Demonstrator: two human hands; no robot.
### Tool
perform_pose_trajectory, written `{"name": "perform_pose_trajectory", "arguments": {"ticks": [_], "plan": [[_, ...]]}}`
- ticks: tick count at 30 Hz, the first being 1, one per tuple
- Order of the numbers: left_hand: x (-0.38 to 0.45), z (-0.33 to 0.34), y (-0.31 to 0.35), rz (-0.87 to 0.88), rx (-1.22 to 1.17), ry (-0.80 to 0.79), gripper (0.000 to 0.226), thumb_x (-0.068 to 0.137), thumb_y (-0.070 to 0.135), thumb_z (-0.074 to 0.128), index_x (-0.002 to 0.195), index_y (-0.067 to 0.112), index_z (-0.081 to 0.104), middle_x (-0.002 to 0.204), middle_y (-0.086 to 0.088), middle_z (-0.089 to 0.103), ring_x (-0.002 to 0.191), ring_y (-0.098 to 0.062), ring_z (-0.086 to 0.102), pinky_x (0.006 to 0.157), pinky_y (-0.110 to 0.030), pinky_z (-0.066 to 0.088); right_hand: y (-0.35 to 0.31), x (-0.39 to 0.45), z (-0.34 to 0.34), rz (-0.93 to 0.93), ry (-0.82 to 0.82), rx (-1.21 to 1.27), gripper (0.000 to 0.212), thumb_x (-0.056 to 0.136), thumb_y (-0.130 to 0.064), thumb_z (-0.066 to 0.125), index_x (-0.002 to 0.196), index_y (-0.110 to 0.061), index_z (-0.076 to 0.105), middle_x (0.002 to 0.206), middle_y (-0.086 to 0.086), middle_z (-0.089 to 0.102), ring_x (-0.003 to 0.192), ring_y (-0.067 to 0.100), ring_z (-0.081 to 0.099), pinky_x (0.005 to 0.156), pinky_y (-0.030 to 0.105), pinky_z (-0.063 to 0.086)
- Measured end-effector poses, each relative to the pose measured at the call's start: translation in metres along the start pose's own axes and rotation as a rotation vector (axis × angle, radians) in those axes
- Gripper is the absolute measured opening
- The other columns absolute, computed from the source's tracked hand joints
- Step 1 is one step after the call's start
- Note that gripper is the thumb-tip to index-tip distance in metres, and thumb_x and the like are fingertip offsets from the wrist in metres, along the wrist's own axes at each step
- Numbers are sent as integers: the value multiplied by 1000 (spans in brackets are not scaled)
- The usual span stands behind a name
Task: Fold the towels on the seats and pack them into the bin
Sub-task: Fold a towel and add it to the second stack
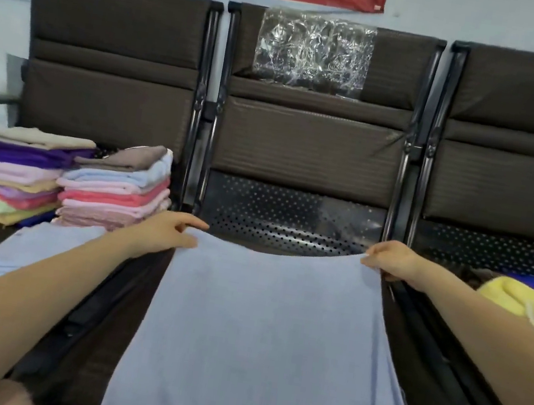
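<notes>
A light blue towel [266, 334] is spread over the middle seat [284, 218], reaching from its perforated back part down toward me. My left hand [167, 234] pinches the towel's far left corner. My right hand [392, 259] pinches the far right corner. The far edge sags a little between the two hands. On the left seat stand two stacks of folded towels [54, 181] in purple, pink, beige, green and blue. A folded light blue towel [18, 255] lies in front of them. No bin is in view.
A yellow towel [527, 303] lies crumpled on the right seat with something blue behind it. Dark padded seat backs [308, 146] rise behind the seats. A clear plastic bag [314, 53] hangs on the middle one. Black metal frames [411, 175] separate the seats.
</notes>
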State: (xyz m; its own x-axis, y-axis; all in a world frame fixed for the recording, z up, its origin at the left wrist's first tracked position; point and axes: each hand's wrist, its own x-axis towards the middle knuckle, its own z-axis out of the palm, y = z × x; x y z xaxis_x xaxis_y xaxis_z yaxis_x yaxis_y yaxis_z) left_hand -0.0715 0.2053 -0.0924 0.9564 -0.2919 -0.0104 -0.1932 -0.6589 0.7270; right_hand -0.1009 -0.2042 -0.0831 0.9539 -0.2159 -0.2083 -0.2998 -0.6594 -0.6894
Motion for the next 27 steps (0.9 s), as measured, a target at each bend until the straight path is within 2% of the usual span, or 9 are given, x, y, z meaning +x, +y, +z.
{"name": "perform_pose_trajectory", "arguments": {"ticks": [4, 7, 9, 11, 13, 17, 20, 24, 27], "plan": [[41, 19, -23, -37, -21, 171, 32, 88, 9, 64, 119, 20, 64, 87, 9, 54, 86, -11, 52, 78, -20, 40, 7, 33, 23, 9, 10, -104, 25, 90, -11, 60, 65, -7, 58, 63, 5, 51, 56, 15, 47, 51, 22, 35], [70, 35, -44, -113, -17, 253, 35, 88, 11, 64, 123, 16, 62, 93, 1, 59, 91, -16, 55, 81, -24, 40, 16, 61, 44, -4, 49, -127, 19, 91, -11, 57, 73, -6, 60, 69, 8, 53, 61, 18, 50, 52, 24, 38], [88, 44, -58, -160, 36, 286, 36, 88, 11, 63, 124, 14, 60, 91, -2, 60, 89, -17, 55, 80, -24, 39, 24, 80, 58, -29, 128, -130, 15, 92, -9, 56, 78, -8, 63, 77, 6, 59, 76, 21, 57, 62, 27, 43], [95, 50, -67, -184, 95, 304, 37, 89, 9, 61, 125, 11, 58, 85, -2, 59, 85, -18, 54, 77, -25, 39, 33, 95, 70, -37, 204, -145, 10, 91, -5, 57, 87, -12, 62, 95, 7, 64, 98, 26, 61, 81, 30, 46], [97, 54, -69, -176, 165, 314, 36, 90, 7, 59, 126, 9, 57, 86, -5, 59, 87, -21, 55, 76, -27, 39, 40, 102, 78, -2, 273, -189, 18, 91, -5, 56, 107, -11, 62, 113, 10, 62, 110, 30, 58, 89, 33, 44], [85, 54, -61, -211, 165, 332, 38, 91, 13, 57, 129, 8, 55, 104, -16, 62, 104, -31, 57, 84, -32, 41, 27, 88, 76, 28, 265, -299, 41, 95, -18, 56, 134, -9, 47, 133, 15, 52, 110, 32, 57, 79, 34, 47], [61, 51, -44, -285, 117, 265, 42, 91, 20, 58, 131, 8, 52, 123, -19, 59, 111, -32, 56, 90, -32, 43, 1, 46, 61, -70, 181, -351, 35, 97, -23, 53, 129, -10, 53, 124, 13, 59, 94, 26, 58, 66, 30, 43], [16, 55, -22, -386, 66, 94, 53, 89, 23, 62, 138, 9, 45, 141, -14, 46, 118, -30, 53, 93, -30, 44, -23, -34, 55, -182, 40, -321, 18, 93, -23, 56, 94, -10, 68, 87, 1, 66, 84, 20, 59, 71, 30, 45], [-27, 56, -5, -392, 105, -28, 61, 90, 25, 63, 143, 9, 38, 147, -12, 37, 125, -28, 48, 89, -27, 41, -22, -104, 55, -204, -18, -445, 23, 88, -41, 63, 91, -19, 63, 79, -8, 57, 81, 16, 57, 71, 30, 46]]}}
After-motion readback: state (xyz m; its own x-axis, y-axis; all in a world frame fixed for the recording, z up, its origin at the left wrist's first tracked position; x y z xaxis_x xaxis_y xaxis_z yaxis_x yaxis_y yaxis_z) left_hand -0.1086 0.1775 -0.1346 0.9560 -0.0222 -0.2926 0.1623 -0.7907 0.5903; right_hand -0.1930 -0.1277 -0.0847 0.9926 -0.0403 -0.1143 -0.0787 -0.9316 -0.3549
